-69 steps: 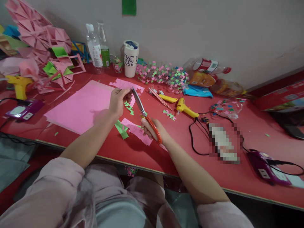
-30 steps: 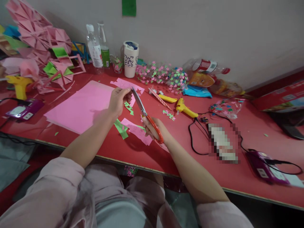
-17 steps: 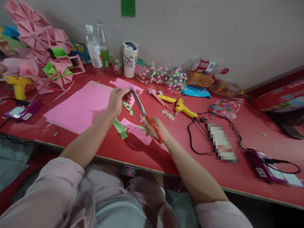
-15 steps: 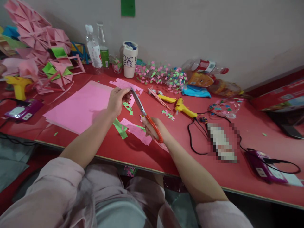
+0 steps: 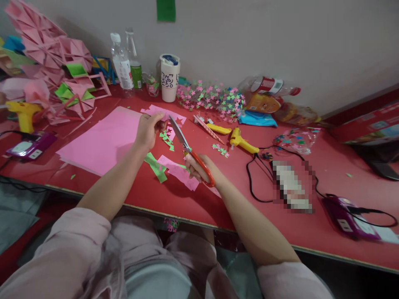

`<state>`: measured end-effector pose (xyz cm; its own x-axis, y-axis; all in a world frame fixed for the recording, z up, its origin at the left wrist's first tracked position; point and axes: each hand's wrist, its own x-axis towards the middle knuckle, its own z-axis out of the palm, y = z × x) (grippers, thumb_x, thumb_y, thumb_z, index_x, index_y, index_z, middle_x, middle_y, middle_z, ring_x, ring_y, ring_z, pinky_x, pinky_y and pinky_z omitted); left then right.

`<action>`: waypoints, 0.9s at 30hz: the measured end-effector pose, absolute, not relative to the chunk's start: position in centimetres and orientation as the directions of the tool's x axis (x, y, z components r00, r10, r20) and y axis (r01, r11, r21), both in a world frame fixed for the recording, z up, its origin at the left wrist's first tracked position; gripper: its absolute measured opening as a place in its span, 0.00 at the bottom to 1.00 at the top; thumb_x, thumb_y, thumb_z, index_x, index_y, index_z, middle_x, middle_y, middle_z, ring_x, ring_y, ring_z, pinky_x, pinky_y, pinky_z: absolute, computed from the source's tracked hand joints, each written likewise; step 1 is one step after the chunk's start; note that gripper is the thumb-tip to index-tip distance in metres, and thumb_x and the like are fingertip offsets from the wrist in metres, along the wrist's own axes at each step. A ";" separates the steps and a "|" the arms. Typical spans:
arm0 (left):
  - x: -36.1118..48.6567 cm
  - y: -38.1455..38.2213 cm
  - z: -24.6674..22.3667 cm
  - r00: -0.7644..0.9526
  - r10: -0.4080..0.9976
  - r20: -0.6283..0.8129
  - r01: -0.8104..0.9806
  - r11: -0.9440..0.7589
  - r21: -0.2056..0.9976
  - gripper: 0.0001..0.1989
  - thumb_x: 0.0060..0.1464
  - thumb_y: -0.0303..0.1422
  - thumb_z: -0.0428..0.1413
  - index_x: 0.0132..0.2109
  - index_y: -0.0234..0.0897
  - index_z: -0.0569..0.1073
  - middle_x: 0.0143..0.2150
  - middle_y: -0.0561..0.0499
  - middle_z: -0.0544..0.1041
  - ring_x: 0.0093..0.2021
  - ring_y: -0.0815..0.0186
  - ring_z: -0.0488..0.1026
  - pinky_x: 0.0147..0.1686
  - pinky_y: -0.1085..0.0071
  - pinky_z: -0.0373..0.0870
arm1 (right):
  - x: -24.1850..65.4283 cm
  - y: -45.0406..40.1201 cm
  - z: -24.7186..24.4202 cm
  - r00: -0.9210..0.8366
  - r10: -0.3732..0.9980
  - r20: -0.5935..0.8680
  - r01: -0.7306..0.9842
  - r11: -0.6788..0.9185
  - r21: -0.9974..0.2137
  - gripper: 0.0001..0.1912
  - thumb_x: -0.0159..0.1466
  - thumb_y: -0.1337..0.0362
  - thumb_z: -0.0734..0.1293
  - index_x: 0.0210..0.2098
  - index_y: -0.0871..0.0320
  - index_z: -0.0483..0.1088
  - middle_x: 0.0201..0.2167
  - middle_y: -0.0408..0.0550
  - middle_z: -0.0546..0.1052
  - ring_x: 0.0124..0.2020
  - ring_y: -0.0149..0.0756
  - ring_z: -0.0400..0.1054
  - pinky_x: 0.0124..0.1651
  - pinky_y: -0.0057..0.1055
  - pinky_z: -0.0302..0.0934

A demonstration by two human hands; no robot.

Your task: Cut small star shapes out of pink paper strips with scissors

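My right hand [image 5: 199, 166] grips a pair of scissors [image 5: 188, 149] with orange-red handles. Their blades look closed and point up and left, toward my other hand. My left hand [image 5: 148, 129] is pinched, thumb against finger, just left of the blade tips; anything between the fingers is too small to make out. Beneath the hands lie a pink paper scrap [image 5: 181, 172], a green paper scrap [image 5: 156, 168] and smaller green cut pieces [image 5: 167, 140]. Pink paper with star-shaped cut-outs [image 5: 179, 117] lies behind the blades. Left of my left arm spreads a stack of pink sheets [image 5: 99, 137].
Small paper stars [image 5: 220, 150], a yellow cutter [image 5: 220, 129] and a yellow glue gun [image 5: 245, 143] with a black cord lie right of the scissors. A white cup [image 5: 170, 81] and bottles [image 5: 122, 66] stand behind. Pink folded-paper work [image 5: 46, 50] fills the back left.
My left hand has drawn slightly left, away from the scissor tips. The scissors stay in my right hand, almost in the same place.
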<state>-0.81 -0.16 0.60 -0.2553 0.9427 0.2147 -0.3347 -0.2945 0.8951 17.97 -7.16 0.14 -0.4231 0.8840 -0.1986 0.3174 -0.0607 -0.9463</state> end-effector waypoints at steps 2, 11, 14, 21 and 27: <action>-0.7 -0.3 0.7 -0.255 0.940 0.226 -0.305 -0.300 0.904 0.12 0.46 0.31 0.54 0.17 0.35 0.66 0.13 0.57 0.64 0.15 0.79 0.61 0.16 0.80 0.55 | 18.0 -7.2 0.2 -0.436 0.877 -0.201 0.315 -0.061 -0.947 0.23 0.59 0.43 0.61 0.25 0.58 0.60 0.09 0.32 0.56 0.09 0.22 0.52 0.19 0.24 0.60; -0.9 -0.3 0.8 -0.269 0.923 0.273 -0.269 -0.345 0.899 0.13 0.46 0.29 0.53 0.17 0.35 0.66 0.13 0.57 0.63 0.15 0.79 0.59 0.16 0.79 0.53 | 17.6 -7.6 0.7 -0.385 0.897 -0.217 0.309 -0.096 -0.946 0.22 0.59 0.45 0.63 0.24 0.57 0.58 0.10 0.32 0.56 0.09 0.21 0.50 0.19 0.24 0.60; -0.9 -0.2 0.7 -0.272 0.919 0.284 -0.263 -0.355 0.897 0.13 0.46 0.30 0.53 0.17 0.35 0.67 0.12 0.57 0.63 0.15 0.79 0.59 0.15 0.79 0.53 | 17.5 -7.6 0.9 -0.381 0.899 -0.217 0.325 -0.089 -0.941 0.22 0.59 0.45 0.62 0.24 0.57 0.58 0.10 0.32 0.55 0.09 0.21 0.50 0.18 0.24 0.59; -0.8 -0.4 0.7 -0.273 0.924 0.267 -0.311 -0.348 0.885 0.11 0.45 0.31 0.55 0.18 0.35 0.68 0.13 0.57 0.65 0.16 0.78 0.61 0.16 0.79 0.55 | 17.5 -7.4 0.4 -0.373 0.901 -0.221 0.330 -0.094 -0.939 0.20 0.61 0.48 0.62 0.26 0.58 0.59 0.11 0.33 0.57 0.10 0.21 0.52 0.20 0.24 0.60; 1.1 -1.2 0.1 -0.258 0.933 0.249 -0.336 -0.328 0.883 0.11 0.45 0.37 0.58 0.22 0.35 0.69 0.16 0.57 0.67 0.17 0.78 0.63 0.18 0.78 0.58 | 17.3 -7.7 -0.1 -0.389 0.911 -0.133 0.207 -0.054 -0.977 0.21 0.62 0.45 0.59 0.25 0.57 0.57 0.10 0.31 0.55 0.10 0.21 0.51 0.24 0.26 0.63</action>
